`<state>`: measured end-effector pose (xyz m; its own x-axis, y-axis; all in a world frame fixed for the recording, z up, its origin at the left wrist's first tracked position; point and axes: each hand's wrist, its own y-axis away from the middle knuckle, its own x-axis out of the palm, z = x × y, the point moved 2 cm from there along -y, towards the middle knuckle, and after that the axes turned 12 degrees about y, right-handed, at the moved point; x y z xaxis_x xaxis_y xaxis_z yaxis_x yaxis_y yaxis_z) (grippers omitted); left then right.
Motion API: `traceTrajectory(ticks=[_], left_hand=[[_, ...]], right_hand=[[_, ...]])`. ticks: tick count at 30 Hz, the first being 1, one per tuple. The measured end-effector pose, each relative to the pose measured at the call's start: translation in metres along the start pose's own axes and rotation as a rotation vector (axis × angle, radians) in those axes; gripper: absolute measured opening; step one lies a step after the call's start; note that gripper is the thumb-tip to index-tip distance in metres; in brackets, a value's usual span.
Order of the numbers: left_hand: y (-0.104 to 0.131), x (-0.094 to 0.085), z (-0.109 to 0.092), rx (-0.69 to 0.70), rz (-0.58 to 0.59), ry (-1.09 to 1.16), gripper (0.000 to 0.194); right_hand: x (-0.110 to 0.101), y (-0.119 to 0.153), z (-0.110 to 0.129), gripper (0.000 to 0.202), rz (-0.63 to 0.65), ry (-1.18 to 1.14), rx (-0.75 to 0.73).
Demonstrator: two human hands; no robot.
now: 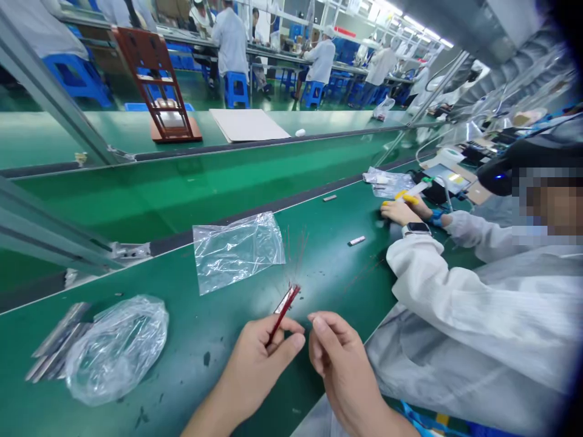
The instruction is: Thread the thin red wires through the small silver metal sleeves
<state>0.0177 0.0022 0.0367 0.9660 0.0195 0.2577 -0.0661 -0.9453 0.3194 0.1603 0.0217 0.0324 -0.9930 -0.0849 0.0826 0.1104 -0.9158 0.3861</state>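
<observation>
My left hand [266, 352] is closed around a bundle of thin red wires [285, 309], which sticks up out of the fist at a slant. Fine strands fan out above the bundle's tip. A small pale strip [283, 301] shows right beside the bundle; whether the hand also grips it I cannot tell. Just to the right, my right hand [339, 352] has its thumb pressed to its curled fingers. Anything inside that pinch is too small or hidden to make out. Beyond both hands a flat clear plastic bag [239, 252] lies on the green table [195, 328].
At the left sit a crumpled plastic bag [121, 346] and several flat metallic strips [59, 340]. Two small pieces [356, 241] lie farther right. A co-worker in a white sleeve [446, 273] works close on my right. A metal post [59, 85] rises at the left.
</observation>
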Motion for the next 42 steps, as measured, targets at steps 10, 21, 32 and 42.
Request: traceTrajectory(ticks=[10, 21, 32, 42], left_hand=[[0.000, 0.000, -0.008, 0.056, -0.009, -0.061, 0.025], [0.002, -0.004, -0.003, 0.028, 0.031, -0.115, 0.025], [-0.001, -0.005, 0.000, 0.008, 0.077, -0.106, 0.037], [0.002, -0.005, 0.007, -0.086, 0.072, 0.162, 0.052]], right_hand=[[-0.004, -0.002, -0.001, 0.039, 0.061, 0.164, -0.111], [-0.009, -0.003, 0.005, 0.025, 0.078, 0.361, -0.254], [-0.011, -0.005, 0.002, 0.032, 0.078, 0.334, -0.223], [-0.028, -0.017, -0.010, 0.030, -0.092, 0.400, -0.331]])
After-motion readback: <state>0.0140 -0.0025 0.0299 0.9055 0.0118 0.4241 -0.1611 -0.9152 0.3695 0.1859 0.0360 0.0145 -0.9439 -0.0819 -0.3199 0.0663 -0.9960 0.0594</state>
